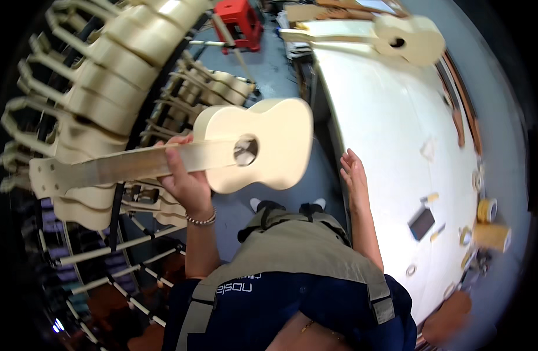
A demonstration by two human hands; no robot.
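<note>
My left hand (187, 178) is wrapped round the neck of a pale unfinished ukulele (280, 140), close to where the neck meets the body. The ukulele is held out in front of me, its soundhole facing up, its body to the right and its headstock to the left. No strings show on it. At the edge of the white workbench, my right hand (355, 175) is held up with its fingers stretched out and nothing in them. Whether it touches the bench edge I cannot tell.
On my left stands a rack (105, 251) packed with pale ukulele bodies (123, 64). Another ukulele (415, 41) lies at the far end of the workbench (386, 117). A dark block (421, 224) and tape rolls (487, 210) lie on its right part. A red stool (238, 23) stands beyond.
</note>
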